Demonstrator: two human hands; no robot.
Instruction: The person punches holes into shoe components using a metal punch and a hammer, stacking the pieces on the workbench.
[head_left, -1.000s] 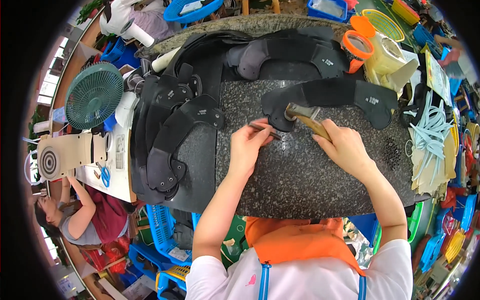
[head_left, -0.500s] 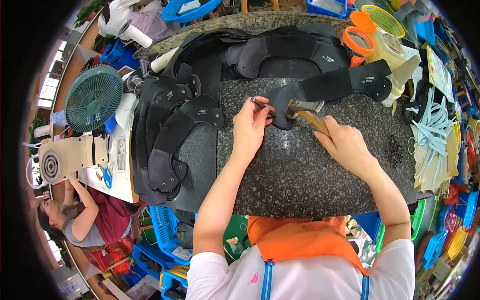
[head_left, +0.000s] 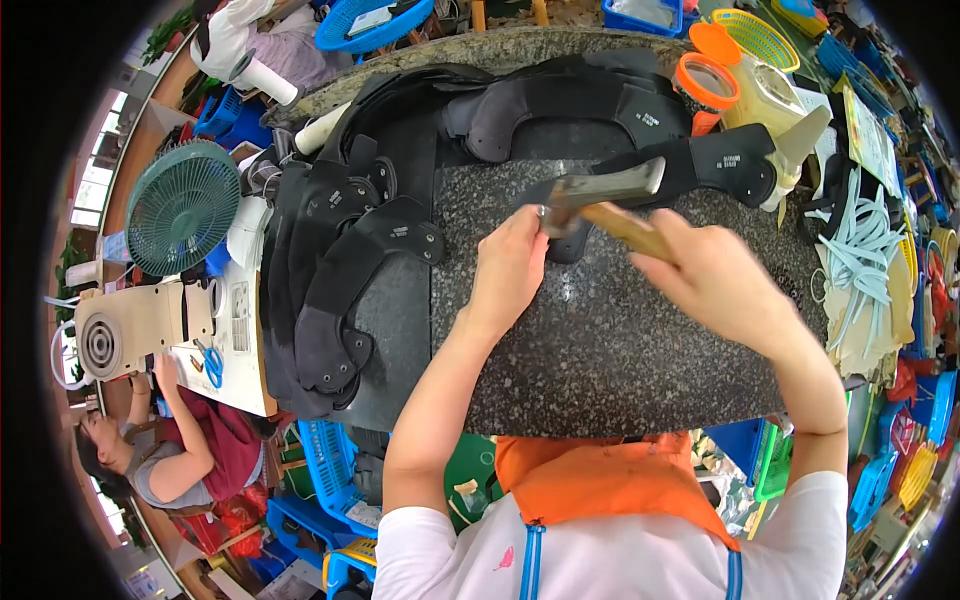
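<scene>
My left hand (head_left: 510,262) is closed around a short metal punch (head_left: 543,211), whose top end shows above the fingers. My right hand (head_left: 715,275) grips the wooden handle of a hammer (head_left: 628,230). The hammer's metal head, slightly blurred, is at the punch's top; whether they touch I cannot tell. Beneath both tools lies a black curved padded strip (head_left: 680,172) on the speckled stone bench (head_left: 600,340). Its near end shows below the hammer head; the hammer and my left hand hide part of it. The punch's lower tip is hidden.
Black strips with metal eyelets (head_left: 360,250) are piled left and at the back. An orange-rimmed jar (head_left: 708,82) stands back right, near pale blue straps (head_left: 862,260). Small dark pieces (head_left: 785,285) lie past my right hand. Left are a green fan (head_left: 183,208) and a seated person (head_left: 180,450).
The hammer has risen from the strip and moved left to the punch's top. My left hand has turned the slanting punch more upright. The person at left has moved an arm.
</scene>
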